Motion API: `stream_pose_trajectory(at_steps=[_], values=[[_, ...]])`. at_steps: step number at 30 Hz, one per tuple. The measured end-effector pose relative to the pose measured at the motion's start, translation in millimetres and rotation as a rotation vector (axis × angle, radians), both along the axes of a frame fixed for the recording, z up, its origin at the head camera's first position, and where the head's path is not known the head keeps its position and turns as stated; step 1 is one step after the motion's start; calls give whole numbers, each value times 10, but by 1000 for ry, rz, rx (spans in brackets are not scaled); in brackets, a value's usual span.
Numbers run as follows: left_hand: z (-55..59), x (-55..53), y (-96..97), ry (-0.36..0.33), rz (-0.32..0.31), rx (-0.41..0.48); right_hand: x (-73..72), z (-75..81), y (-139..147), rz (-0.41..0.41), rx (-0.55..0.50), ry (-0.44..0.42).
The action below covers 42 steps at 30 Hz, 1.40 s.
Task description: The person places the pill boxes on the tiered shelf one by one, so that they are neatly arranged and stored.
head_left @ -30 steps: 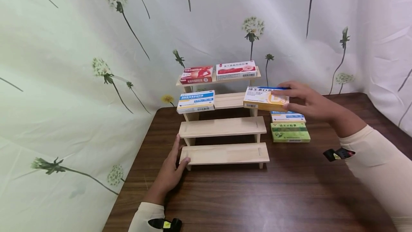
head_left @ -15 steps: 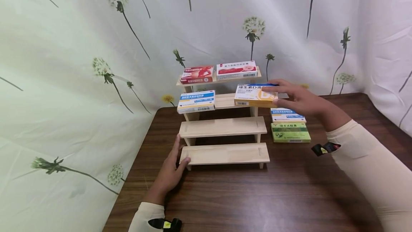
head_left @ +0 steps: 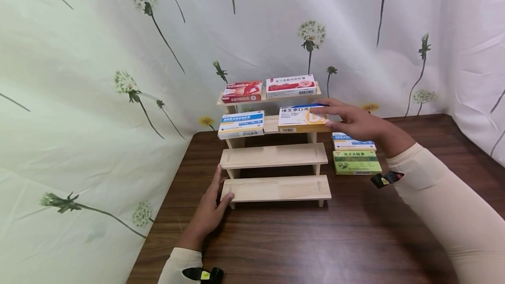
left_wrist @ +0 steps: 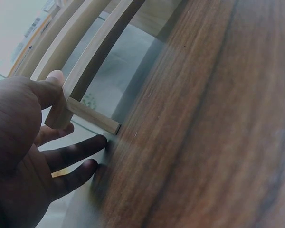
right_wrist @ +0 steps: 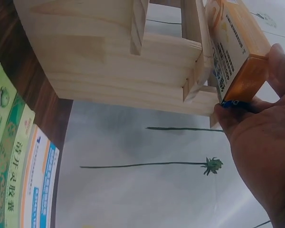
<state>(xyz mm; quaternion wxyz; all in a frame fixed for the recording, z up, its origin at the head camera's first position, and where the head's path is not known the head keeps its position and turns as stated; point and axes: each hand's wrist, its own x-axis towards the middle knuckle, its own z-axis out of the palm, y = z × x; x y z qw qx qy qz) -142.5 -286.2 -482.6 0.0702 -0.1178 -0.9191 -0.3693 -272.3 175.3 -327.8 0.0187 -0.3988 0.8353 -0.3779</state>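
- One left hand [head_left: 209,211] touches the near left end of the rack [head_left: 276,188], thumb on the lowest shelf, other fingers spread.
- Right of the rack, the green box [head_left: 357,162] lies on the surface [head_left: 296,240], a white-blue box [head_left: 353,144] just behind it.
- The right hand [head_left: 355,119] pinches the D3 box [head_left: 296,121] at the second-highest shelf's right end; whether box and wood touch cannot be told.
- On that shelf's left sits a blue-label box [head_left: 241,124].
- The top shelf bears a red box [head_left: 242,91] and a red-white box [head_left: 291,86].
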Motion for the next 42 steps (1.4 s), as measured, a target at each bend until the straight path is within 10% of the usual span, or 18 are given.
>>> stream_pose_trajectory(at_steps=[42], values=[[10,-7,13,9,-7,22,-138,-97,-275,35,-1,1]])
